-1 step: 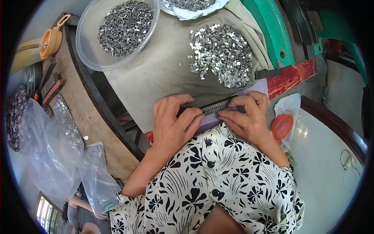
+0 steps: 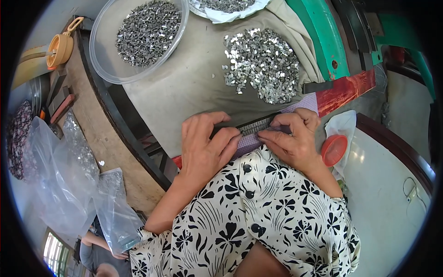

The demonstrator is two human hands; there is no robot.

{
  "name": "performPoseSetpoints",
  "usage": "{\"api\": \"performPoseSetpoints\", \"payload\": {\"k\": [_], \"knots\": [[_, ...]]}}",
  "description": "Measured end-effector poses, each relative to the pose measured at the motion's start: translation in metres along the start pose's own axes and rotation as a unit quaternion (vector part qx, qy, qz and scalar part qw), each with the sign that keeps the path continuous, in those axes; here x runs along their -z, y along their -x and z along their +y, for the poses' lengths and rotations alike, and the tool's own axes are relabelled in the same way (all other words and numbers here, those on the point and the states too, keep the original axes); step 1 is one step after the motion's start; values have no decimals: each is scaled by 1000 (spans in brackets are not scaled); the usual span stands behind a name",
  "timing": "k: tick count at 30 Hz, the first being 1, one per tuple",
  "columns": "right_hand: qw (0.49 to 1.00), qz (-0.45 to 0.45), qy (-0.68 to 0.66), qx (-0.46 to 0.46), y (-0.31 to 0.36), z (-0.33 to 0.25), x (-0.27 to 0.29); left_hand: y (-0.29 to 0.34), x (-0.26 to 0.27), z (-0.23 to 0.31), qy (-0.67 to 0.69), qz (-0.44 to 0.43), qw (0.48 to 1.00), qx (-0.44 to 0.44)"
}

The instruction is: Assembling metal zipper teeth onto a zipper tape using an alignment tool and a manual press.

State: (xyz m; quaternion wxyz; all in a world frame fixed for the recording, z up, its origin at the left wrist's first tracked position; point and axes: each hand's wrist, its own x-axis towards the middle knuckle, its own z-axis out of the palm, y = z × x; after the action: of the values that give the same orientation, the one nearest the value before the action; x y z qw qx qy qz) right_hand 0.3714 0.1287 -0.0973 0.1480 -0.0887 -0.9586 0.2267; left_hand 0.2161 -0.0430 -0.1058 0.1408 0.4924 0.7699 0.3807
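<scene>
Between my hands lies a narrow dark strip [image 2: 254,126] carrying a close row of small silver metal pieces. At its left end is my left hand [image 2: 199,144], thumb and forefinger pinched on the near edge and another finger bent over the far side. The fingers of my right hand [image 2: 295,139] are closed around the right end and hide it. Under the strip a purple checked cloth [image 2: 302,105] runs along the table's near edge. Just beyond, a loose pile of small shiny metal pieces [image 2: 265,64] is spread on the grey-beige cloth [image 2: 180,108].
A clear plastic tub [image 2: 94,55] of metal pieces stands far left, beside a white-lined bowl [image 2: 221,18]. Green metal framework [image 2: 323,37] borders the right. A red cup [image 2: 334,150] sits near my right forearm. Plastic bags [image 2: 60,180] and another person [image 2: 99,254] are at left.
</scene>
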Motion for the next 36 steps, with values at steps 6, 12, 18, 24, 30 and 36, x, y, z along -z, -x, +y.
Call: {"api": "performPoseSetpoints", "payload": {"k": [6, 12, 18, 24, 30, 36], "knots": [[998, 21, 64, -5, 3, -10, -10, 1, 0, 0, -24, -12, 999, -20], [997, 10, 74, 17, -5, -16, -8, 4, 1, 2, -21, -8, 1000, 1], [996, 63, 50, 44, -25, -3, 7, 6, 2, -2, -18, -21, 999, -24], [995, -15, 83, 60, -58, 8, -7, 8, 2, 1, -8, -36, 999, -12], [999, 2, 37, -27, -63, 1, -8, 5, 3, 5, 9, -29, 999, 16], [997, -30, 6, -66, -53, 4, 3, 7, 1, 2, -4, -28, 1000, -11]]}}
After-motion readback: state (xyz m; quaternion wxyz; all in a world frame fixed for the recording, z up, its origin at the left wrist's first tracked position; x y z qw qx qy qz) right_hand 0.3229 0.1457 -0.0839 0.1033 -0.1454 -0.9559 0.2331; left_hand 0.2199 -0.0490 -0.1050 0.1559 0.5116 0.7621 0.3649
